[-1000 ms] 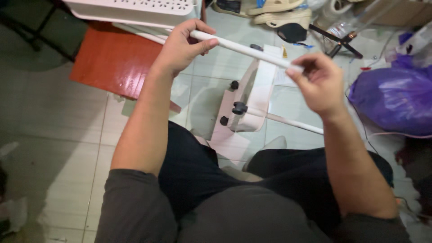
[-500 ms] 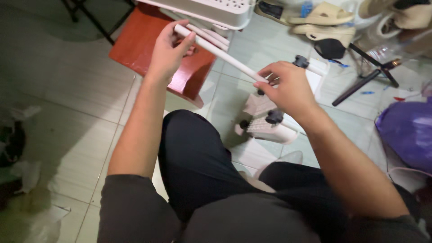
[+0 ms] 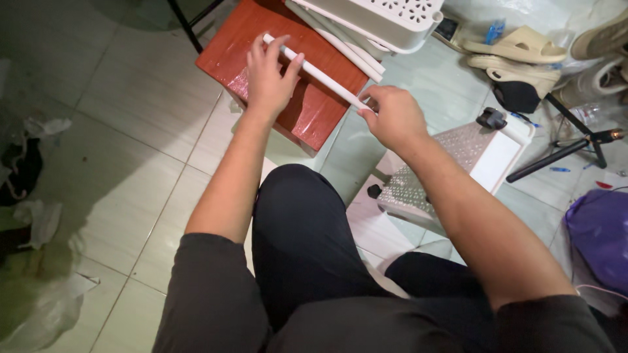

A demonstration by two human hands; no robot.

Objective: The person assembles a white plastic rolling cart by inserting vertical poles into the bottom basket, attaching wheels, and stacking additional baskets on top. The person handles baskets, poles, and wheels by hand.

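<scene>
Though partly hidden under the fingers, plainly a slim white tube [image 3: 322, 76], smooth, straight, plain along its length. Held slantwise above the red-brown stool [image 3: 307, 114], upper end at the left hand [image 3: 268, 78], lower end at the right hand [image 3: 392, 117]. Left fingers curled over it; right thumb and fingertips pinched shut on its end. Just beyond, a white perforated basket [image 3: 386, 19].
</scene>
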